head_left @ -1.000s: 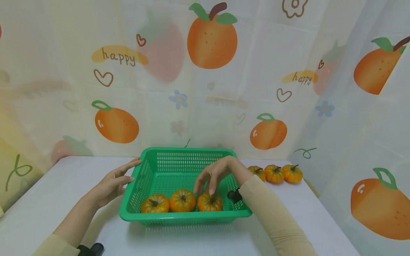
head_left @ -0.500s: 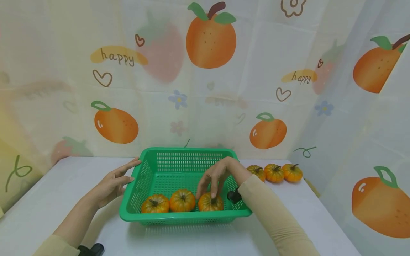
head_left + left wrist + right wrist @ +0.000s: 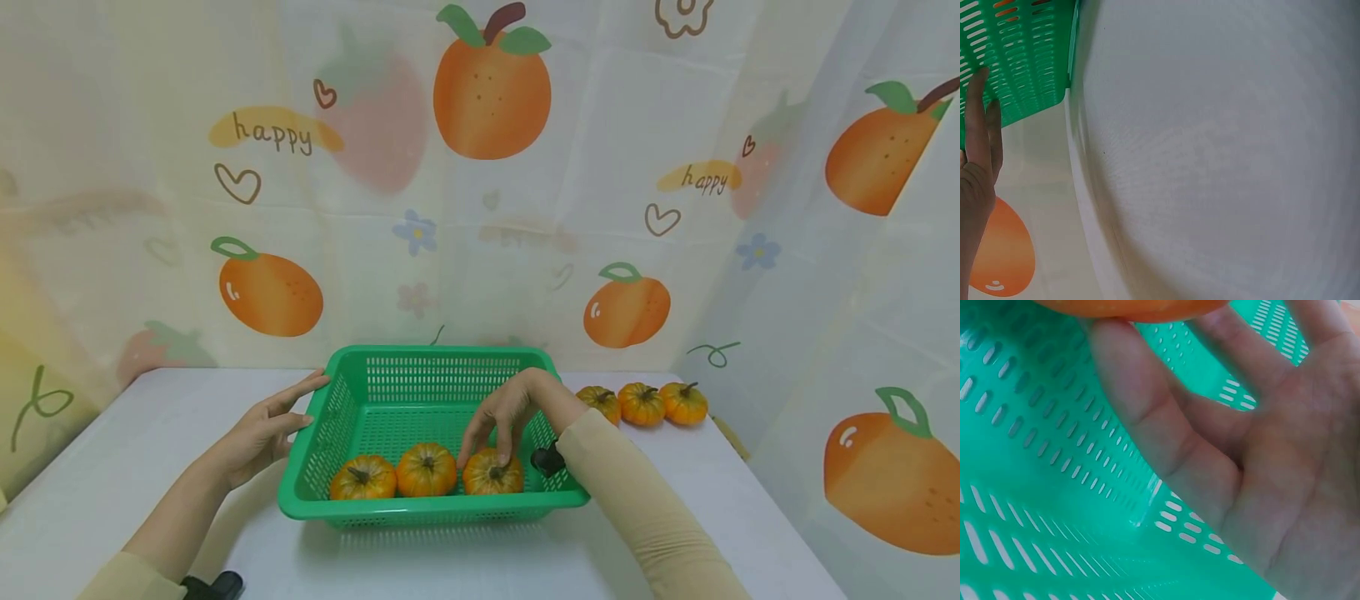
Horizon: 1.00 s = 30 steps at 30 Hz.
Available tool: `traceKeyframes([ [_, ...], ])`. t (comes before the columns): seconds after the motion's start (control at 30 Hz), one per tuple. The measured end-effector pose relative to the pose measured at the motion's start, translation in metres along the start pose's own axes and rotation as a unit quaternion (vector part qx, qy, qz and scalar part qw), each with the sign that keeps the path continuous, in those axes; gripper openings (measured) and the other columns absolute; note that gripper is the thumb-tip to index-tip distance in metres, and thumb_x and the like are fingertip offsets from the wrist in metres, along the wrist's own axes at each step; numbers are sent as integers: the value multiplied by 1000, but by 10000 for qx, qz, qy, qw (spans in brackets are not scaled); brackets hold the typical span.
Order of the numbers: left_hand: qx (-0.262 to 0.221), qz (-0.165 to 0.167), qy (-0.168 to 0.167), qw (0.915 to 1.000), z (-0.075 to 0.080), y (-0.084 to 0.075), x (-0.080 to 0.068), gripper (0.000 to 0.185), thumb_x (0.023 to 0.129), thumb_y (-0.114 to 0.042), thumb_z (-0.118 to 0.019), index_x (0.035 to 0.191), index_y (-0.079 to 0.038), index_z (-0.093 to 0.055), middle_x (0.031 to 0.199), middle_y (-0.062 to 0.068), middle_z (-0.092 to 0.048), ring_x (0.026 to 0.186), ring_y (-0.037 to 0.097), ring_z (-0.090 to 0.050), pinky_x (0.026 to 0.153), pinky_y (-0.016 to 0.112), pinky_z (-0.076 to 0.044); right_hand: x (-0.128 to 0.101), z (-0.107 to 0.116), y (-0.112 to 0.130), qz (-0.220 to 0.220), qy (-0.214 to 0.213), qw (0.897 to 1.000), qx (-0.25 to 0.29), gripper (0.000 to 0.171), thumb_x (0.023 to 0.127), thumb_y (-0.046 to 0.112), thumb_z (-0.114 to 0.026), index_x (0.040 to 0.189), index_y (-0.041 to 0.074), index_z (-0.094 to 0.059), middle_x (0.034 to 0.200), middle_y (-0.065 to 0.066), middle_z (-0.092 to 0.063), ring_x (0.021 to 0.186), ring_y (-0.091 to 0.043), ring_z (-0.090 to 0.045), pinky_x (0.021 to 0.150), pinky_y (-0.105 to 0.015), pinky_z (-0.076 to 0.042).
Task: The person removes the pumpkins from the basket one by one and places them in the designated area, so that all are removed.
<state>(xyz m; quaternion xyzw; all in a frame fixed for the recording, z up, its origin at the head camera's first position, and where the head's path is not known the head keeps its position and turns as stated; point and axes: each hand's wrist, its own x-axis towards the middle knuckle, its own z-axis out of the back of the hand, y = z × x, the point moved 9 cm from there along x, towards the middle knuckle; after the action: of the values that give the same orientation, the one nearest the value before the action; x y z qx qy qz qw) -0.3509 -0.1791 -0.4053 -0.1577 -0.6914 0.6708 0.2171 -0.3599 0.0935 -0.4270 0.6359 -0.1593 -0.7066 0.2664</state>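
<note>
Three small orange pumpkins lie in a row along the near side of a green plastic basket (image 3: 390, 506): the left pumpkin (image 3: 363, 479), the middle pumpkin (image 3: 426, 470) and the right pumpkin (image 3: 492, 475). My right hand (image 3: 510, 410) reaches over the basket's right side, its fingers and thumb curled down round the right pumpkin. The right wrist view shows the fingertips against the underside of that pumpkin (image 3: 1147, 307). Fingers nearly straight, my left hand (image 3: 262, 433) touches the basket's left rim. In the left wrist view its fingers (image 3: 977, 119) lie against the outer slotted wall.
Several more pumpkins stand on the white table (image 3: 720, 500) at the back right, among them one far-right pumpkin (image 3: 686, 403); my right forearm partly covers the nearest. Behind the table hangs a fruit-print curtain (image 3: 510, 200). A black wrist strap (image 3: 213, 586) shows at lower left.
My right hand has shifted slightly right and lower round the right pumpkin. That pumpkin has turned a little, its stem now seen from another angle. The left hand and basket stay put.
</note>
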Motion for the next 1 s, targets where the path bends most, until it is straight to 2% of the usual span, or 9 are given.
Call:
traceKeyframes([
  [0.3, -7, 30, -40, 10000, 2, 1, 1, 61, 95, -4, -41, 150, -13, -15, 159, -8, 12, 117, 1, -56, 86, 29, -55, -2, 0, -2, -119, -104, 9999, 22, 54, 82, 0, -65, 128, 28, -57, 149, 12, -32, 140, -10, -28, 94, -33, -51],
  [0.53, -20, -7, 0, 10000, 0, 0, 0, 62, 95, -4, -41, 150, -12, -13, 159, -7, 13, 113, 3, -58, 84, 28, -56, -2, 2, -6, -330, -249, 9991, 110, 54, 81, 1, -67, 125, 31, -59, 154, 5, -26, 142, -13, -26, 85, -31, -54],
  [0.73, -22, -15, -12, 10000, 1, -1, 1, 61, 96, -4, -40, 150, -11, -13, 159, -7, 12, 108, 5, -62, 83, 29, -57, -4, 2, -4, -240, -234, 9992, 201, 54, 83, 4, -66, 128, 31, -56, 156, 1, -22, 143, -14, -25, 87, -34, -54],
  [1.0, 21, 45, -39, 10000, 0, 0, 0, 62, 96, -4, -40, 150, -12, -13, 159, -7, 13, 111, 4, -60, 83, 28, -56, -6, 5, -3, -55, -376, 9984, 414, 54, 82, 3, -66, 128, 30, -56, 156, 1, -20, 144, -15, -23, 88, -36, -54],
])
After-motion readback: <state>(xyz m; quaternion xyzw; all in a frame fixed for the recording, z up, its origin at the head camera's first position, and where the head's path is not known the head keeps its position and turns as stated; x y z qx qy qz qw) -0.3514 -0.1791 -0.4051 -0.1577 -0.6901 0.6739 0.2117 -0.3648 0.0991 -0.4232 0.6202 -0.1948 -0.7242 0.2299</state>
